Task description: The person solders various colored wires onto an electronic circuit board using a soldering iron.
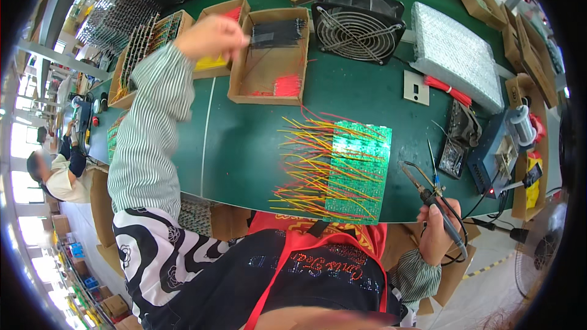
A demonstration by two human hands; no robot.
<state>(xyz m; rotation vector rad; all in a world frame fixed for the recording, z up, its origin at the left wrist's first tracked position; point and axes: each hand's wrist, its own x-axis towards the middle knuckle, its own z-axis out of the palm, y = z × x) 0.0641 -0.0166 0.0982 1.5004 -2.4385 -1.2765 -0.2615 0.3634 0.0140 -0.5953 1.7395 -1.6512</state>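
My left hand [214, 38] is raised over the cardboard boxes at the back left, its curled fingers smeared by motion. Beside it is an open cardboard box [260, 73] holding a bundle of black wires [275, 33] and short red wires [287, 85]. In my right hand [439, 226] is a soldering iron [445, 223], its tip pointing up and left. A green circuit board panel [361, 171] lies at the table's front edge. Many yellow and red wires [302, 174] stick out leftward from it.
A black fan [359, 24] stands at the back, next to a bubble-wrapped package [455, 52]. On the right are a blue soldering station [492, 153], a solder spool [521, 127] and a black tray [455, 146]. Wired boards [143, 46] fill a box at left. Another person [67, 168] sits far left.
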